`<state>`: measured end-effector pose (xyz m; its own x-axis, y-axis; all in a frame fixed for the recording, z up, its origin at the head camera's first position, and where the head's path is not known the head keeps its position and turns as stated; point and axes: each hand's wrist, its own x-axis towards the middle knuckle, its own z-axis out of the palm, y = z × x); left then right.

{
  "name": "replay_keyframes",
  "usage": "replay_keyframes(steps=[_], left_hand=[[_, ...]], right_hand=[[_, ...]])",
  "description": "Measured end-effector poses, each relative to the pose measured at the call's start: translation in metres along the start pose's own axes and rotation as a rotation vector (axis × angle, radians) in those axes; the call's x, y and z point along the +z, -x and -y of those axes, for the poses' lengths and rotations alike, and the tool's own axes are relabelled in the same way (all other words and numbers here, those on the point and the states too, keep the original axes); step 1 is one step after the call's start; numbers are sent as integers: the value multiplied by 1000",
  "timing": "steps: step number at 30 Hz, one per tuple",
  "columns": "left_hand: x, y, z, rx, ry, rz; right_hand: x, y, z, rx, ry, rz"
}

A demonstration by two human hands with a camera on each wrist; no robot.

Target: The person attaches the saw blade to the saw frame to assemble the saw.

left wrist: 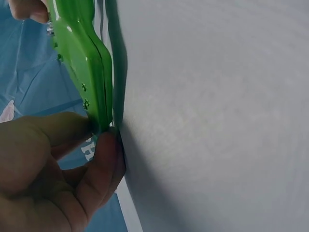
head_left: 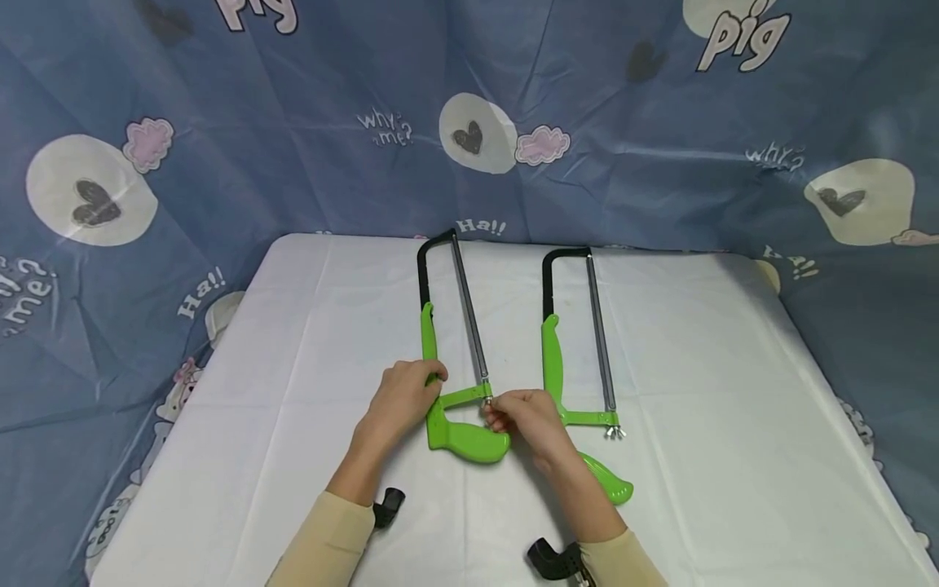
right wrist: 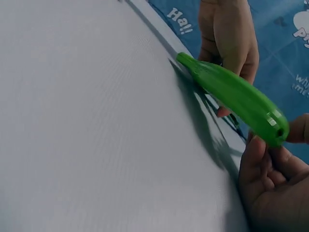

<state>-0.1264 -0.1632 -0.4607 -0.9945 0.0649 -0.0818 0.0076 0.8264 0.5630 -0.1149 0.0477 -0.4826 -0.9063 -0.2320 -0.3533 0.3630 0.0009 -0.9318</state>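
A hacksaw with a green handle [head_left: 473, 443], black front frame and grey blade [head_left: 470, 314] lies on the table's left-centre. My left hand [head_left: 399, 395] grips its green spine, thumb and fingers on either side in the left wrist view, where the green frame [left wrist: 79, 53] stands out from the cloth. At the blade's near end, the fingertips of my right hand [head_left: 531, 417] pinch the small metal wing nut [head_left: 487, 400], mostly covered by them. The green handle end [right wrist: 236, 99] hides that pinch in the right wrist view.
A second, matching hacksaw [head_left: 553, 359] lies to the right, its wing nut [head_left: 614, 433] showing; my right forearm crosses over its handle [head_left: 607, 479]. White cloth covers the table [head_left: 734, 456]. A blue printed curtain [head_left: 308, 163] hangs behind and along the sides.
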Motion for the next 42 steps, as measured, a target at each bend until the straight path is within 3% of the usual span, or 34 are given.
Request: replay_keyframes(steps=[5,13,23,27,31,39,42], left_hand=[[-1,-1,-1,-13,-2,-2],[-1,-1,-1,-34,22,5],[-3,-3,-5,-46,10,17],[-3,-2,-3,-59,21,14],[-3,-2,-1,-66,29,10],[-4,-1,-2,-54,26,10],[-4,0,-3,-61,25,10]], right_hand=[[-2,-4,-1,54,-101,78],[-5,-5,-1,58,-146,149],[1,0,0,0,-86,104],[1,-2,1,19,-98,141],[-1,-4,1,64,-177,193],[-5,-5,-3,188,-502,352],[-5,-4,-4,170,-485,357]])
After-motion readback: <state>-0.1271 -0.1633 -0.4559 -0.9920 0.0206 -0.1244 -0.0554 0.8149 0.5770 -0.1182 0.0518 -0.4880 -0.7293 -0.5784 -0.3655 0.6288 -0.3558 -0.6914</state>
